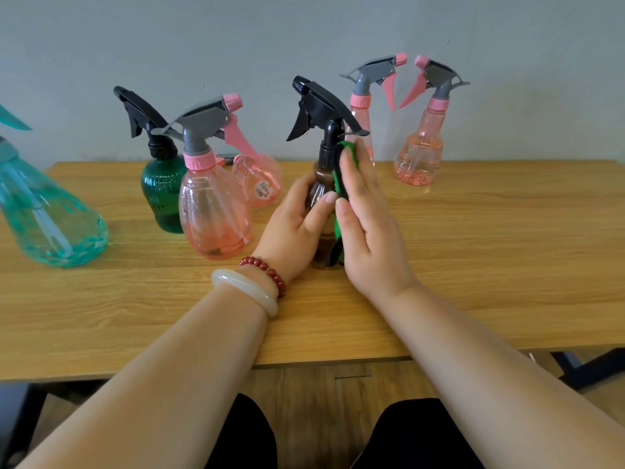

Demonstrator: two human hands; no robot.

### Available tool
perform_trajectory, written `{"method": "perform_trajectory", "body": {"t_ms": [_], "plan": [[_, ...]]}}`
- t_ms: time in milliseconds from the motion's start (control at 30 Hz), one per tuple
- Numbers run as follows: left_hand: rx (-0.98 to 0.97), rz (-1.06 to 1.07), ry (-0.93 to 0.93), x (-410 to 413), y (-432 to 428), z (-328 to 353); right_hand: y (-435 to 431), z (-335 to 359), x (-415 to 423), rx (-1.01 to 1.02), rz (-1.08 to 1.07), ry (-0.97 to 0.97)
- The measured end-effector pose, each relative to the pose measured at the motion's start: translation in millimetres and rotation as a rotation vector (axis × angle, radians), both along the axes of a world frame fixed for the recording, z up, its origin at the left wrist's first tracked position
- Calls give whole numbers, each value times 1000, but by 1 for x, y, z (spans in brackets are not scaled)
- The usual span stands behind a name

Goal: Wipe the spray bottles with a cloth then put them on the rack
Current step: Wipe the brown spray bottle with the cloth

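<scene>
Wiping well at this step, I judge, means the left hand (294, 225) holding the brown bottle (318, 187) firm and upright on the table (473, 265) while the right hand (368, 225) drags the green cloth (338, 179) from neck to base, then turning the bottle a little so each side gets covered, trigger head included

The grip as seen: left fingers and thumb are curled round the bottle's body, clamped on it; the right hand lies flat with straight fingers, pressing the cloth against the bottle's right side rather than closing on it

The bottle stands at the centre of the frame, near the table's front half. It is dark amber and see-through, with a black collar and a black trigger sprayer pointing towards the upper left. Whether liquid is inside I cannot tell

Left of centre stand a pink bottle (213, 211) and a dark green bottle (162, 194), with a teal bottle (50, 228) at the left edge; two more pink ones stand at the upper right. No rack shows in view, so placing comes later
</scene>
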State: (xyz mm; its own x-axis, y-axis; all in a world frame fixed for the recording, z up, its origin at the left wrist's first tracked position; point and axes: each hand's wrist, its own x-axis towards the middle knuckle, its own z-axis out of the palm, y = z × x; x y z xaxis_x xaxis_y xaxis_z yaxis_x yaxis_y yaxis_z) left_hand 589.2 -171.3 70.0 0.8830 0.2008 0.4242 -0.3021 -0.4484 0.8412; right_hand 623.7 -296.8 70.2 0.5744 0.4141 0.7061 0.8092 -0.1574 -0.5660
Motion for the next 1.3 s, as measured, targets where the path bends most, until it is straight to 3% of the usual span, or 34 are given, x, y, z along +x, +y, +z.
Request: {"method": "perform_trajectory", "body": {"t_ms": [133,300,467,633,900,1067,1200,1300], "plan": [[17,47,16,-1,-2,1,-9,-1,5,99,69,250],[99,115,-43,-2,-1,-3,-9,-3,3,103,-25,34],[12,125,-83,-5,-1,-2,-9,1,2,159,-151,200],[24,91,-138,-7,-7,3,-11,24,3,243,-258,192],[2,70,-149,-5,-5,3,-8,11,-9,177,-249,63],[22,62,-156,-5,-4,4,4,31,1,241,-241,305],[28,52,-166,-5,-5,3,1,29,-13,188,-268,68],[36,61,-153,-5,-4,3,1,36,-2,142,-281,109]]}}
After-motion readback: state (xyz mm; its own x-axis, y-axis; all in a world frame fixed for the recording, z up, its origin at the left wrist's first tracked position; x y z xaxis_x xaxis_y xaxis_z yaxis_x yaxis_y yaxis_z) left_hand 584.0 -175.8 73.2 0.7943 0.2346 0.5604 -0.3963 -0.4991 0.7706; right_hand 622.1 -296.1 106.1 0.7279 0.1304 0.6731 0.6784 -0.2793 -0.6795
